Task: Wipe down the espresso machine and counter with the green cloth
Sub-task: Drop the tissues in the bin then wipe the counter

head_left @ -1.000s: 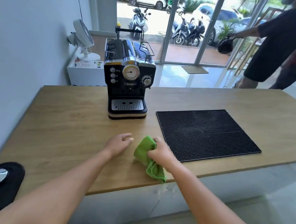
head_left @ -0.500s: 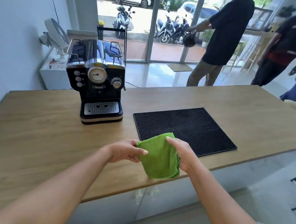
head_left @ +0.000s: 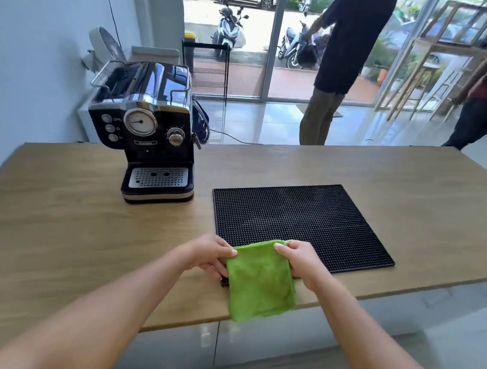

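A green cloth (head_left: 259,281) hangs folded above the front edge of the wooden counter (head_left: 54,219). My left hand (head_left: 210,254) pinches its upper left corner and my right hand (head_left: 299,261) pinches its upper right corner. The black and chrome espresso machine (head_left: 149,127) stands at the back left of the counter, well beyond both hands, with its drip tray facing me.
A black rubber bar mat (head_left: 301,219) lies on the counter to the right of the machine, just beyond my hands. Two people (head_left: 348,45) stand behind the counter near the glass doors. A small white fan (head_left: 101,44) sits behind the machine by the wall.
The cloth went from bunched in my right hand on the counter to held up and spread between both hands. The people behind the counter have shifted.
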The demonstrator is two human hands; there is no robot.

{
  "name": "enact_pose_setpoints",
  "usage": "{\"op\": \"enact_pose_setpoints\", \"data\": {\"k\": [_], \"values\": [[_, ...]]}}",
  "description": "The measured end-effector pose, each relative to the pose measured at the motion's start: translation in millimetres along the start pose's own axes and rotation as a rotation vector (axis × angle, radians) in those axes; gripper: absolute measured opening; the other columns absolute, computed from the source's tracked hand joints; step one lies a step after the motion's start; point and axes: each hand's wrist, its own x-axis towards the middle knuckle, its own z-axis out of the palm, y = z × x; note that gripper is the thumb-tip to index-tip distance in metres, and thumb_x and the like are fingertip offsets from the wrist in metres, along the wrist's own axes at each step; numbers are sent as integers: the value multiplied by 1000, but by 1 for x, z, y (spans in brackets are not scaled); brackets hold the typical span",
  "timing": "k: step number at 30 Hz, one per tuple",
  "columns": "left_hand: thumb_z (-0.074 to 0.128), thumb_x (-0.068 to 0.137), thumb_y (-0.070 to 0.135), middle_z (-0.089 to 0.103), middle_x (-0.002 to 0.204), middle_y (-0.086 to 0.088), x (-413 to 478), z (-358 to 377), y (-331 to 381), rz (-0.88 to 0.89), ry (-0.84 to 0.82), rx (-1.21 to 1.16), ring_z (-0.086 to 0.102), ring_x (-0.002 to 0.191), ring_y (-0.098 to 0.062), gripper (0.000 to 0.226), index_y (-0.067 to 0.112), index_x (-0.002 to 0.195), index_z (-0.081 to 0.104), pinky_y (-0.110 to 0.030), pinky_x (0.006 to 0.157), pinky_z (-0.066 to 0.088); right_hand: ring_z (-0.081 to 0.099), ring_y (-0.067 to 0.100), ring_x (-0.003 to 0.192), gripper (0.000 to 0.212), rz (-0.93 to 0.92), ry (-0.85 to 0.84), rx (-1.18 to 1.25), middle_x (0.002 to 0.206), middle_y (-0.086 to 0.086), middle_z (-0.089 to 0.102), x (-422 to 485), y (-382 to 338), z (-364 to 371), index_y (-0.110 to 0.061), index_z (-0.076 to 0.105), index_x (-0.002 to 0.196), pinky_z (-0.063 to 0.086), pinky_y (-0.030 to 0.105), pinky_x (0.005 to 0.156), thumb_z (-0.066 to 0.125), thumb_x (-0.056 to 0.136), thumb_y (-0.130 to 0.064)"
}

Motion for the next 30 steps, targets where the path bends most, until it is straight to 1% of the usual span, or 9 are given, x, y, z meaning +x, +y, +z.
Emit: {"op": "enact_pose_setpoints", "data": {"k": [3,6,12,14,17,20,24,27,30], "values": [[65,90,18,67,77,-8,13,2,-2,12,158,51,66,47,-10,10,11,95,62,-30,45,55,67,20,75,17,-54,99,-165,89,14,74,24,3,6,-7,72,85,51,32,65,70,87,-24],[70,86,20,64,62,-5,25,-2,-1,40,311,109,58,38,-6,8,15,83,64,-22,33,44,67,19,86,14,-111,166,-332,86,1,73,42,0,9,-17,74,85,54,35,79,73,83,-30],[76,78,29,68,62,1,40,-16,4,36,498,215,62,49,-13,11,24,71,69,-33,51,57,67,17,87,15,-187,180,-374,86,-3,72,66,-10,16,-18,74,88,53,38,84,74,80,-31],[77,77,33,70,66,4,45,-19,6,36,536,266,65,55,-15,11,24,74,71,-37,60,60,67,18,88,17,-195,176,-393,88,-4,72,74,-14,18,-19,73,90,53,38,84,73,81,-33],[76,76,39,71,79,8,48,-21,11,45,603,378,67,72,-14,15,25,82,72,-29,70,56,65,18,89,16,-205,180,-440,87,-6,70,82,-19,20,-21,72,92,51,35,82,71,83,-34],[76,78,38,68,87,8,49,-20,14,58,656,434,61,82,-12,15,27,87,72,-24,72,45,64,18,89,18,-209,174,-503,86,-8,67,87,-20,21,-22,70,94,51,34,81,71,84,-37],[76,77,38,68,90,9,51,-16,14,65,685,444,61,84,-11,18,30,93,71,-25,74,46,63,18,96,27,-210,190,-595,99,-7,68,90,-17,22,-23,67,107,51,37,88,70,85,-40],[77,76,35,64,89,10,52,-12,12,118,730,457,60,82,-11,24,34,96,64,-28,72,49,62,19,96,33,-269,213,-622,97,-5,65,90,-14,24,-29,62,117,50,38,89,69,86,-38],[75,78,37,56,95,11,51,-9,12,149,764,522,56,88,-10,15,36,90,65,-25,71,44,53,20,108,39,-368,259,-801,111,-1,60,88,-11,27,-30,58,128,42,37,97,64,91,-35]]}}
